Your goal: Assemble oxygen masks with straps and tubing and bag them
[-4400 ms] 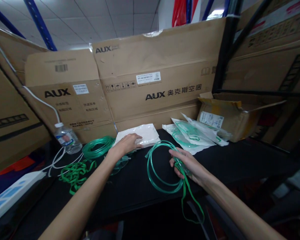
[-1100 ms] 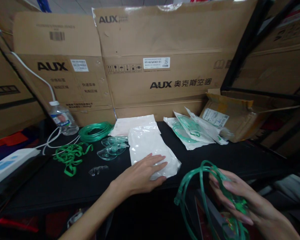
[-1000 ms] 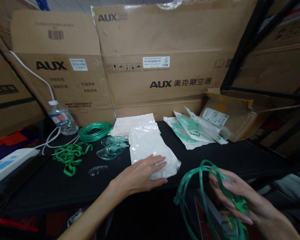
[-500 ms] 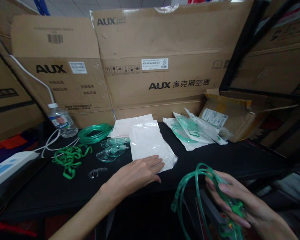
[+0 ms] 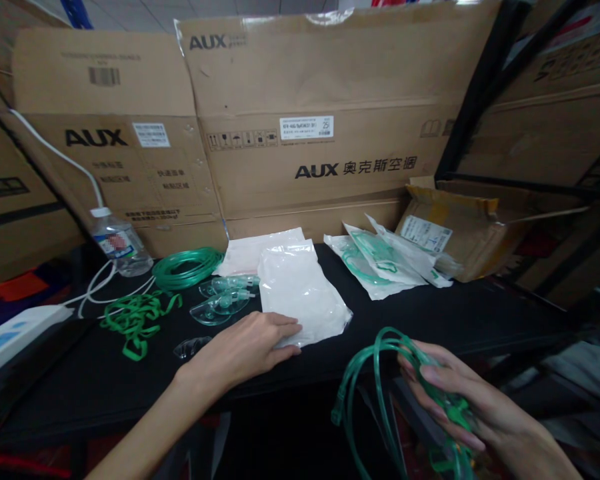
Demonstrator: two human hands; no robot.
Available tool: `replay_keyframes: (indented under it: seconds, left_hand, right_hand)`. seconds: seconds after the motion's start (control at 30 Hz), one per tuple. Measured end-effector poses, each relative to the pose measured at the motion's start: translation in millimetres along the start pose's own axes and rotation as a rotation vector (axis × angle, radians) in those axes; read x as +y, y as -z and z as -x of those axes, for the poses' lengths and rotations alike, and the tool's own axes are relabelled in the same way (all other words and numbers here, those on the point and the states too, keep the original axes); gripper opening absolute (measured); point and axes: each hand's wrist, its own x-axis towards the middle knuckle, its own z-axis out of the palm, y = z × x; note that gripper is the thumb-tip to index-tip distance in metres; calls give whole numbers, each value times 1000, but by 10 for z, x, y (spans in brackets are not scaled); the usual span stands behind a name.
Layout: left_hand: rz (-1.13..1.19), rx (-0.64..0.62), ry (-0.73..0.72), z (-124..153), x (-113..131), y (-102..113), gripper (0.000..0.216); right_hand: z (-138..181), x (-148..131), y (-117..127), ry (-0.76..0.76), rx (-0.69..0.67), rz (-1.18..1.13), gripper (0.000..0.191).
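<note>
Right hand is nearest, closed around a green tubing coil, held off the front edge of the black table, below its top. Loops hang loose under the fist. Risk: they snag the table edge or a leg, or spring open and tangle, since the grip only pins 1 side of the coil.

Left hand lies flat, palm down, fingertips on the near corner of an empty white pouch; not gripping it. Risk: the slick film slides on the table under a light press, or the mouth stays stuck shut for 1 hand.

Just left of the pouch are clear masks and a small clear part, easy to sweep off with the forearm.

Farther back, filled pouches lie well apart from both hands.
</note>
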Motion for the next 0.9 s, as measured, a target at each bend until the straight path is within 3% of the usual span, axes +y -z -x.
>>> replay_keyframes:
  seconds: [0.2, 0.37, 0.5, 0.67, 0.9]
  left_hand:
    - [-69, -53, 20, -8, 16, 11, 26]
    - [-267, -11, 62, -92, 141, -54, 18]
    - [-307, 78, 120, -127, 206, -105, 14]
    - [-279, 282, 165, -140, 223, -123, 13]
    - [-258, 364, 107, -201, 291, -75, 17]
  right_hand:
    - [-19, 36, -25, -31, 49, 1, 36]
    - [-74, 50, -88, -30, 17, -17, 34]
    - [-178, 30, -222, 2, 2, -82, 32]
    - [-313, -12, -413, 12, 102, -46, 34]
    - [-394, -51, -563, -35, 237, 76, 38]
